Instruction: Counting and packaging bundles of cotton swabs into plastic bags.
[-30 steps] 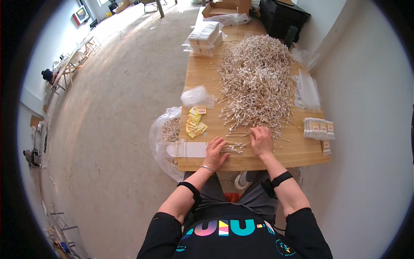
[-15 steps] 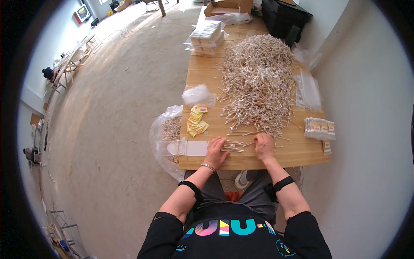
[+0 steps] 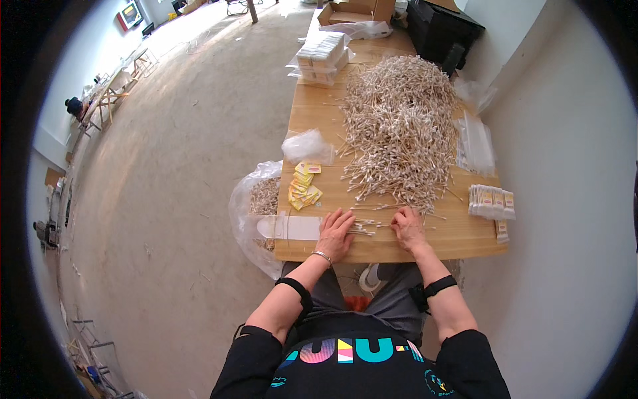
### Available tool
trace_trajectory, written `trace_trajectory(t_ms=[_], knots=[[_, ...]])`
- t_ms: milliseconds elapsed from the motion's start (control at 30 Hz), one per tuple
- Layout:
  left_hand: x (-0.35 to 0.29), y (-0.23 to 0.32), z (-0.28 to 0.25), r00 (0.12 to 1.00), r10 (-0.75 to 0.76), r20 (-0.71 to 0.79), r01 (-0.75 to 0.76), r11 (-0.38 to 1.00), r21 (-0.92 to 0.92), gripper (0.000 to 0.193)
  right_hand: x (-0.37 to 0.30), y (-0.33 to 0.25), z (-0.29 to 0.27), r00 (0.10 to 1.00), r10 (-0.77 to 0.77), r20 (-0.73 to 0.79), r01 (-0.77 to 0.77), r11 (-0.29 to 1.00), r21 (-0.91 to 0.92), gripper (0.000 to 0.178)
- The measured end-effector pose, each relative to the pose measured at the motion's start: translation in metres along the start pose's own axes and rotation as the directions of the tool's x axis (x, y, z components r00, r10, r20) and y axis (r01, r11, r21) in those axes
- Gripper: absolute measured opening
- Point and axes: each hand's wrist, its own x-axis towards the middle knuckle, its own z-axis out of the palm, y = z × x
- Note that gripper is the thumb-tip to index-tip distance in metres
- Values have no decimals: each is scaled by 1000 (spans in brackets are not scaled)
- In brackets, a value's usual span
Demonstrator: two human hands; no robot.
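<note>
A big heap of thin wooden sticks with white tips (image 3: 399,126) covers the middle of a long wooden table (image 3: 312,113). A small bunch of those sticks (image 3: 367,228) lies near the front edge, between my hands. My left hand (image 3: 334,233) rests palm down on the table, fingers spread, touching the left end of the bunch. My right hand (image 3: 407,227) lies flat at the bunch's right end, fingers slightly curled over it. A clear flat sleeve (image 3: 287,227) lies just left of my left hand.
Small yellow labels (image 3: 304,187) and a crumpled clear bag (image 3: 307,146) lie left of the heap. A stack of filled packets (image 3: 490,201) sits at right, clear sleeves (image 3: 476,143) behind it. A plastic bag of sticks (image 3: 256,206) hangs off the table's left edge. White packs (image 3: 322,56), boxes at the far end.
My right hand has drawn back from the heap's edge toward me, pulling a few sticks along. The left hand has stayed almost still beside the bunch.
</note>
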Motion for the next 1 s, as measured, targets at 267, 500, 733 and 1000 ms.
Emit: trace_trajectory(t_ms=[267,500,733,1000], knots=[[2,0,1,995,-102,-22,97,979,-179,54,26,-4,14,992,45,-119,-61,989,-135,11],[1,-6,5,985,-148,-93,120,960,-252,63,33,-49,46,999,-5,-34,1,992,-123,7],[0,-6,-2,991,-112,-78,87,957,-277,64,20,-52,51,905,252,-343,-130,931,342,16],[1,-8,-2,992,-107,-65,77,930,-359,68,22,-82,67,939,279,-199,-69,723,687,21]])
